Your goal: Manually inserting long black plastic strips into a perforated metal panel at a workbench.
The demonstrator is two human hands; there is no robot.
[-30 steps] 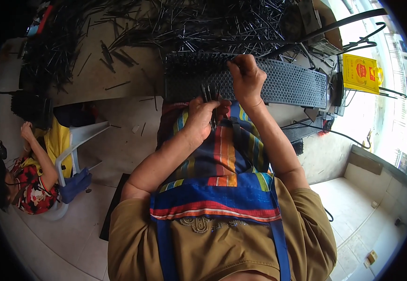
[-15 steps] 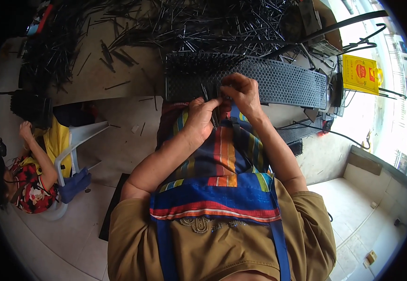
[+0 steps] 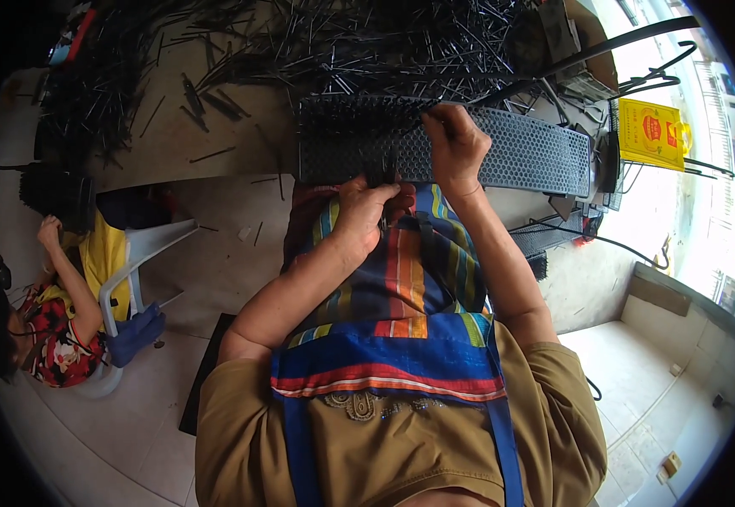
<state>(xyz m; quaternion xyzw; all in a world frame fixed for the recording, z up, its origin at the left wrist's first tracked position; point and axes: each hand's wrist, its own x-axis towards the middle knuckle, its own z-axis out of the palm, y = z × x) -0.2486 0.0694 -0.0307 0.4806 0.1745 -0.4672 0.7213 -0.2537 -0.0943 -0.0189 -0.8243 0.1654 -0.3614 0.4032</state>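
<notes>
A long dark panel (image 3: 528, 145) full of small round holes lies across in front of me at the table's near side. Thin black strips (image 3: 350, 114) stand in its left part, massed along the far edge. Below the panel's near edge, my left hand (image 3: 360, 215) is closed around a bundle of thin dark strips (image 3: 381, 169), whose ends stick up past the thumb. My right hand (image 3: 460, 154) is over the panel, right of the standing strips, thumb and fingers pinched together. Whatever may be between those fingertips is too small to make out.
Loose black strips (image 3: 342, 59) are heaped over the table (image 3: 164, 156) beyond the panel. At the left another person (image 3: 63, 338) sits in a chair by a dark bristly piece (image 3: 54, 190). Black bars (image 3: 629, 42) and a yellow bag (image 3: 650, 135) are at the right.
My right hand has moved away from the left hand, to the right and farther out over the panel. My left hand stays about where it was, still holding the bundle.
</notes>
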